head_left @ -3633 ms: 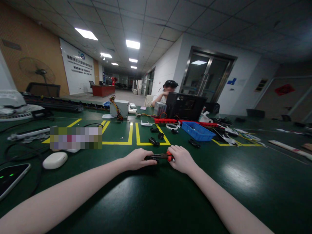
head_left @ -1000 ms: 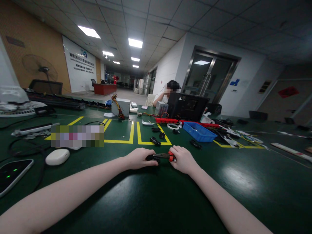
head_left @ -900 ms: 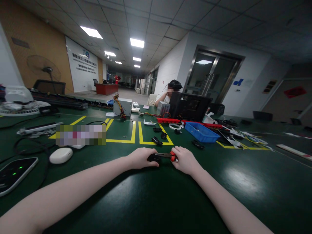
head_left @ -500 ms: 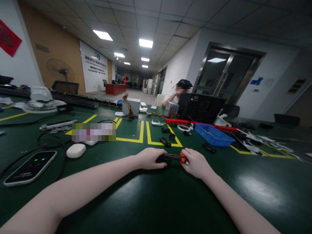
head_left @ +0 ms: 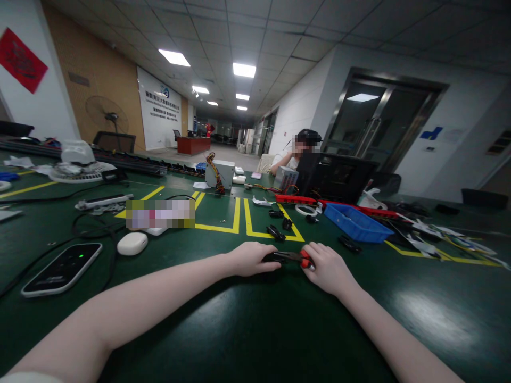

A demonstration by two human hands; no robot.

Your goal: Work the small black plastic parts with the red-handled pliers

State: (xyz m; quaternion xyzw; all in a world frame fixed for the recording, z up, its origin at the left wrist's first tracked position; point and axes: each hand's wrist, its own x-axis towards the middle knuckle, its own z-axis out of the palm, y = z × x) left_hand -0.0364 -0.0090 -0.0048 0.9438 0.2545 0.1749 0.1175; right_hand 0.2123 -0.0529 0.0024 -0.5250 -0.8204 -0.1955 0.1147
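My right hand (head_left: pixel 325 266) is closed round the red handles of a pair of pliers (head_left: pixel 290 256), whose jaws point left. Between the fingers and thumb of my left hand (head_left: pixel 253 259) is a small black part (head_left: pixel 271 257); my fingers cover much of it, so its kind is unclear. The jaws meet this part, but whether they grip it I cannot tell. Just beyond my hands lie several black pieces (head_left: pixel 275 232) on the green table (head_left: pixel 239 330). Another black piece (head_left: pixel 350 244) rests past my right hand.
A blue tray (head_left: pixel 358 223) stands beyond my right hand, by a red strip (head_left: pixel 297 199) and loose cables. To the left lie a phone (head_left: pixel 62 269), a white case (head_left: pixel 132 243) and a black cable. At the back are a metal power supply (head_left: pixel 223 174) and a seated person (head_left: pixel 293 154).
The whole view has shifted a little, so things appear farther right. Both hands keep their holds on the black part and the pliers, with little visible movement between them.
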